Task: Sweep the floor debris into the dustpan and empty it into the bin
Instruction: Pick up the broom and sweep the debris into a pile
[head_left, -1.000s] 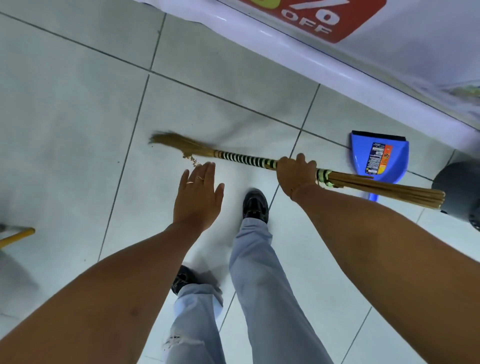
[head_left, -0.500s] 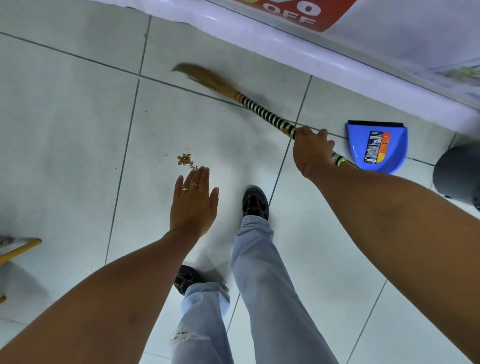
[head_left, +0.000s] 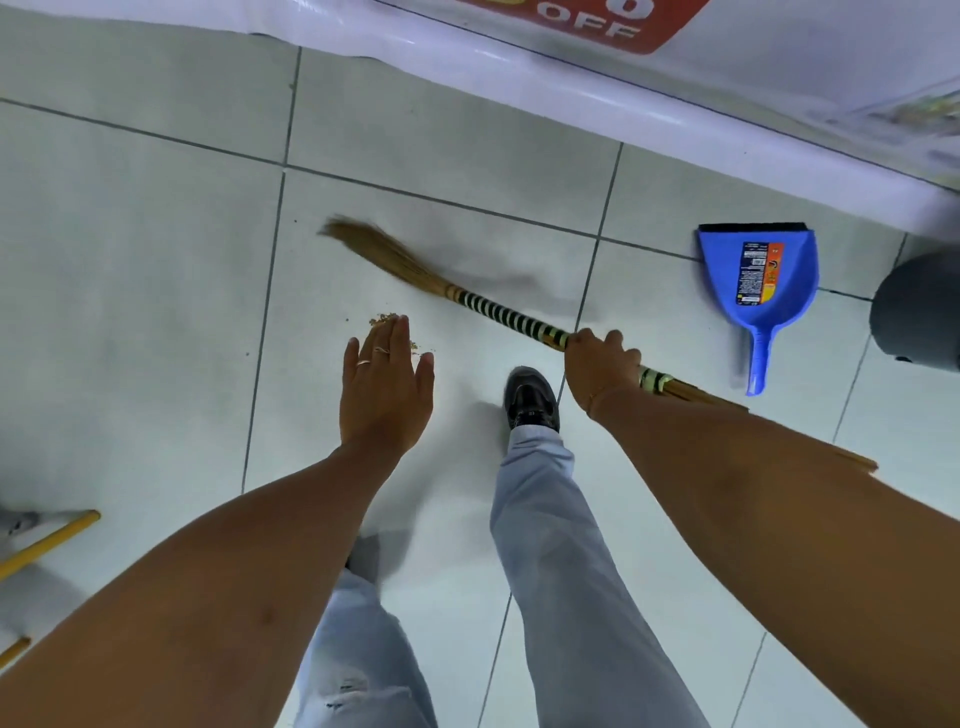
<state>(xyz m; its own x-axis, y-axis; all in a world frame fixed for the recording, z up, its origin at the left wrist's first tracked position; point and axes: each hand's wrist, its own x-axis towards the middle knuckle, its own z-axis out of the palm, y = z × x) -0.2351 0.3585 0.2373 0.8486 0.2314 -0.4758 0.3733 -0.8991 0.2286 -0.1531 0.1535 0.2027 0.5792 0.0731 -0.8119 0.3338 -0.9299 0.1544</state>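
My right hand (head_left: 602, 366) grips a straw broom (head_left: 493, 312) by its black-and-white banded handle. The blurred bristle tip lies on the tile to the upper left. A small heap of tan debris (head_left: 387, 319) sits on the floor, partly hidden by the fingertips of my left hand (head_left: 387, 389), which hovers flat and empty with fingers together. A blue dustpan (head_left: 761, 280) lies on the floor to the right, its black lip toward the wall. The grey bin (head_left: 919, 312) shows at the right edge.
A white wall base (head_left: 519, 88) with a red sale banner runs along the top. My legs and a black shoe (head_left: 530, 397) stand below the broom. Yellow poles (head_left: 47, 545) lie at the lower left.
The broom head has swung back down from near the wall toward the debris heap. My left hand has drifted slightly over the heap.
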